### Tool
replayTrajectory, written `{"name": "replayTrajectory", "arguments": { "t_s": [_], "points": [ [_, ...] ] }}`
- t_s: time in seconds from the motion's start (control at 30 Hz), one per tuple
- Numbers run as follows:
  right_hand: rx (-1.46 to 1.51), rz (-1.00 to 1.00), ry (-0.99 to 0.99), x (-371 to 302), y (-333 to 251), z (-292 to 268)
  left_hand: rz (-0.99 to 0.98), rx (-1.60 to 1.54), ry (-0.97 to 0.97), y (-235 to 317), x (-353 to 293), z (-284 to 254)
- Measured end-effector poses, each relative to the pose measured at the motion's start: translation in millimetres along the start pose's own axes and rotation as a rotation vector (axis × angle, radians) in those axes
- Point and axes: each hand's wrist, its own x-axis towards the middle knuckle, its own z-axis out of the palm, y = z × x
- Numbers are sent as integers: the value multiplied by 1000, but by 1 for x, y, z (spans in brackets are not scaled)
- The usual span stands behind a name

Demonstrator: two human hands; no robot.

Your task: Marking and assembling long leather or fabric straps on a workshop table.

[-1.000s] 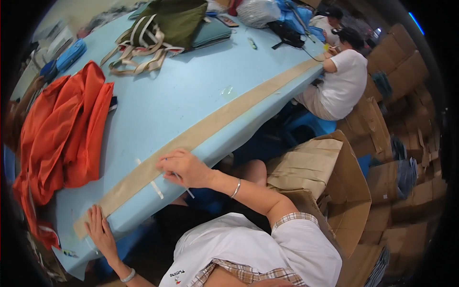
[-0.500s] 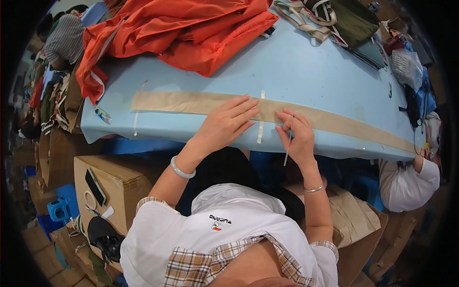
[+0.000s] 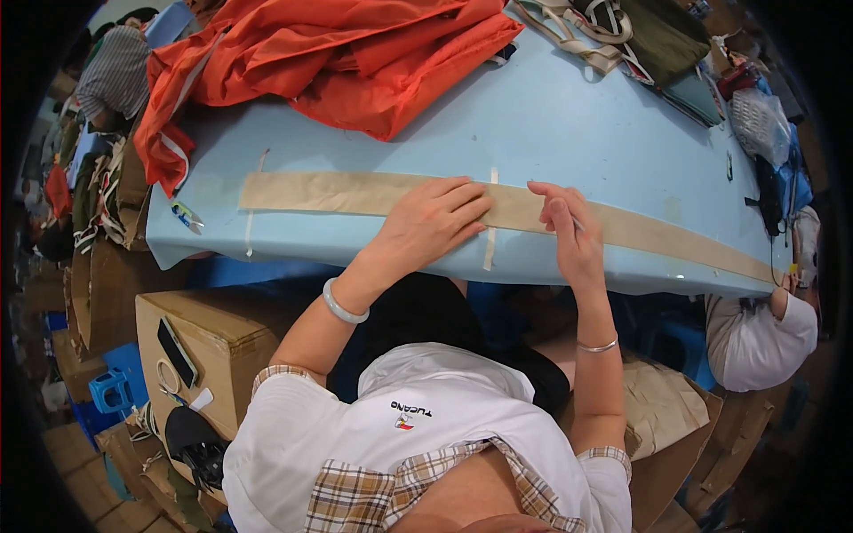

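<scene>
A long beige fabric strip lies across the light-blue table near its front edge. My left hand rests flat on the strip, fingers stretched out and close to a white tape mark that crosses beneath it. Just right of that mark, my right hand is raised at the strip with its fingers bent. A thin white pen is pinched in it, mostly hidden by the fingers. Another tape mark crosses under the strip's left end.
Red-orange fabric is heaped at the back left, near small thread snips. Straps and a dark green bag lie at the back right. A co-worker's white sleeve shows by the strip's right end. A cardboard box carries a phone.
My right hand has shifted right and turned, so the pen no longer points down toward me in plain sight. My left hand stays on the strip, having moved only slightly.
</scene>
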Motion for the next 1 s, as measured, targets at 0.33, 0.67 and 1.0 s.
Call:
{"name": "replayTrajectory", "arguments": {
  "t_s": [0.33, 0.67, 1.0],
  "points": [
    [268, 201, 5, 28, 7, 26, 1, 8, -74, -3, 2, -1],
    [-23, 66, 30, 34, 9, 35, 21, 33, -37, -6, 0, 3],
    [-81, 92, 28, 36, 10, 35, 1, -10, -9, -6, -1, 4]
  ]
}}
